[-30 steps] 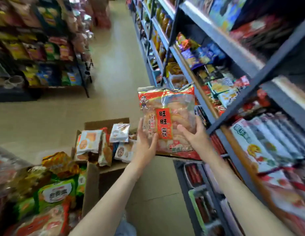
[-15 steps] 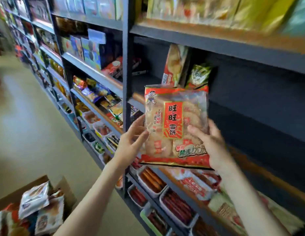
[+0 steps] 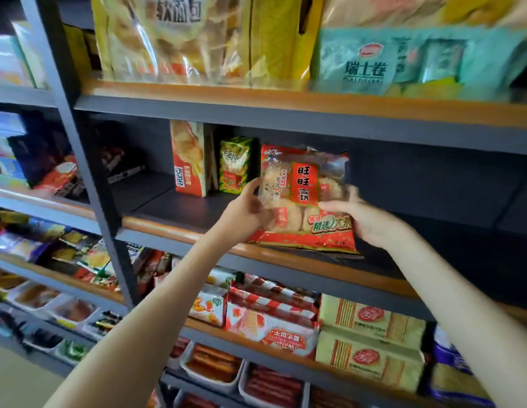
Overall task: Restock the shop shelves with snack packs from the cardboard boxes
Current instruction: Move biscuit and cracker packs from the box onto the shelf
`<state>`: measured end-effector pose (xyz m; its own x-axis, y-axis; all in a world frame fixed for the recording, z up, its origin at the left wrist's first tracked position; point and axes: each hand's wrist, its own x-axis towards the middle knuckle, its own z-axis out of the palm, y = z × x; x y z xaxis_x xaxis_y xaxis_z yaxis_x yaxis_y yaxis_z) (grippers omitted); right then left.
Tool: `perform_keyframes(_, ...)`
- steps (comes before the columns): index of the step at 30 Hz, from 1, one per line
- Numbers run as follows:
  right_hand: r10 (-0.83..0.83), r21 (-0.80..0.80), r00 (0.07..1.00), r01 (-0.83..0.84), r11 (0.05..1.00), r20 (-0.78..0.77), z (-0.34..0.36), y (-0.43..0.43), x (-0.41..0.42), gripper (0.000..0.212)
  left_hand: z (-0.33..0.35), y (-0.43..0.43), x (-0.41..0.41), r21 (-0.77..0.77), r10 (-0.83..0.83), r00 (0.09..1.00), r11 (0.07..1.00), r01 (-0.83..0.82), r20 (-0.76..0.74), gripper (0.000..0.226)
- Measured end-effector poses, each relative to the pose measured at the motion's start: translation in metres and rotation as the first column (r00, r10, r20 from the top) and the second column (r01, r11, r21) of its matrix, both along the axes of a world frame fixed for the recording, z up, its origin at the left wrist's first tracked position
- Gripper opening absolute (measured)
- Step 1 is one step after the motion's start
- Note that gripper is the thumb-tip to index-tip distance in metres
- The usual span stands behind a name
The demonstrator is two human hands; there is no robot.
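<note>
Restocking, placement step. The rice cracker pack (image 3: 303,201), a red-and-clear bag with its label facing the aisle, is held upright at the front of the middle shelf (image 3: 179,228). Its lower seam overlaps the shelf's wooden lip; whether the seam already rests there or hangs just above cannot be told. The left hand (image 3: 244,213) grips the bag's left edge with curled fingers, though blur hides their exact placing. The right hand (image 3: 365,222) holds the lower right corner, thumb across the front and fingers behind. Just to the left of the bag, further back on the same shelf, stand a green snack pack (image 3: 235,166) and a tall orange box (image 3: 188,160); the dark board to the right of the bag is bare. The shelf above carries bread bags (image 3: 174,39) and a teal roll-cake pack (image 3: 365,63); the shelf below holds a wafer pack (image 3: 274,328) and yellow biscuit packs (image 3: 371,319). To finish the step well, the seam should probably be set flat on the board and the bag slid back until it stands beside the green pack, label forward. The crackers are likely brittle, so pressure belongs on the edges, not the middle. Both hands should let go only once the bag stands steady.
</note>
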<state>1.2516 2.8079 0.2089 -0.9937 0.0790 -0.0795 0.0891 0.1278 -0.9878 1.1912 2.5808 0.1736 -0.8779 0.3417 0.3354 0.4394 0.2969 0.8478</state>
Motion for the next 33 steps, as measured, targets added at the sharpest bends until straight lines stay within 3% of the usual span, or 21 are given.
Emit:
perform_keyframes(2, 0.035, 0.068, 0.999, -0.036, 0.997, 0.018, -0.003, 0.012, -0.009, 0.121, 0.006, 0.01, -0.012, -0.031, -0.017, 1.0, 0.999, 0.016, -0.018, 0.078)
perform_keyframes(3, 0.021, 0.106, 1.0, -0.022, 0.994, 0.008, -0.004, 0.016, -0.013, 0.125, 0.009, 0.016, -0.018, -0.066, -0.029, 0.999, 0.997, 0.027, -0.033, 0.08)
perform_keyframes(6, -0.076, 0.184, 0.992, 0.093, 0.978, -0.099, -0.003, 0.024, -0.024, 0.105, 0.015, 0.035, -0.038, -0.169, -0.032, 0.995, 0.985, 0.015, -0.099, 0.089)
perform_keyframes(8, -0.143, 0.265, 0.972, 0.189, 0.945, -0.184, -0.006, 0.029, -0.032, 0.103, 0.013, 0.05, -0.052, -0.25, -0.034, 0.99, 0.968, -0.002, -0.139, 0.095)
perform_keyframes(12, -0.211, 0.479, 0.921, 0.354, 0.804, -0.327, -0.031, 0.039, -0.054, 0.101, -0.008, 0.071, -0.076, -0.512, -0.07, 0.988, 0.859, -0.01, -0.137, 0.102)
perform_keyframes(15, -0.194, 0.479, 0.898, 0.381, 0.791, -0.394, -0.048, 0.05, -0.075, 0.11, -0.014, 0.086, -0.084, -0.66, -0.111, 0.967, 0.748, -0.07, -0.227, 0.069)
perform_keyframes(16, -0.174, 0.488, 0.889, 0.386, 0.783, -0.424, -0.052, 0.054, -0.081, 0.111, -0.017, 0.092, -0.092, -0.655, -0.122, 0.957, 0.751, -0.084, -0.263, 0.066)
perform_keyframes(18, -0.131, 0.547, 0.882, 0.391, 0.74, -0.453, -0.056, 0.062, -0.089, 0.111, -0.022, 0.102, -0.106, -0.644, -0.135, 0.946, 0.759, -0.093, -0.295, 0.094)
perform_keyframes(20, -0.034, 0.65, 0.905, 0.33, 0.684, -0.424, -0.058, 0.071, -0.093, 0.12, -0.025, 0.109, -0.121, -0.631, -0.132, 0.929, 0.765, -0.126, -0.346, 0.103)
perform_keyframes(22, 0.069, 0.785, 0.931, 0.261, 0.562, -0.359, -0.059, 0.081, -0.098, 0.127, -0.028, 0.116, -0.132, -0.615, -0.101, 0.93, 0.774, -0.15, -0.354, 0.099)
perform_keyframes(23, 0.075, 0.84, 0.938, 0.266, 0.473, -0.339, -0.06, 0.087, -0.102, 0.126, -0.027, 0.119, -0.135, -0.632, -0.061, 0.906, 0.735, -0.243, -0.419, 0.099)
perform_keyframes(26, 0.003, 0.912, 0.918, 0.395, 0.108, -0.397, -0.058, 0.095, -0.115, 0.119, -0.022, 0.127, -0.147, -0.665, -0.002, 0.775, 0.514, -0.541, -0.632, 0.105)
perform_keyframes(28, 0.007, 0.903, 0.904, 0.427, -0.055, -0.427, -0.057, 0.097, -0.124, 0.115, -0.019, 0.131, -0.157, -0.631, -0.054, 0.678, 0.429, -0.647, -0.733, 0.11)
perform_keyframes(30, 0.031, 0.911, 0.916, 0.401, -0.1, -0.4, -0.059, 0.098, -0.133, 0.112, -0.018, 0.135, -0.166, -0.618, -0.116, 0.636, 0.423, -0.663, -0.763, 0.109)
perform_keyframes(33, 0.028, 0.928, 0.932, 0.364, -0.077, -0.363, -0.06, 0.095, -0.144, 0.107, -0.019, 0.137, -0.175, -0.653, -0.12, 0.669, 0.398, -0.644, -0.734, 0.104)
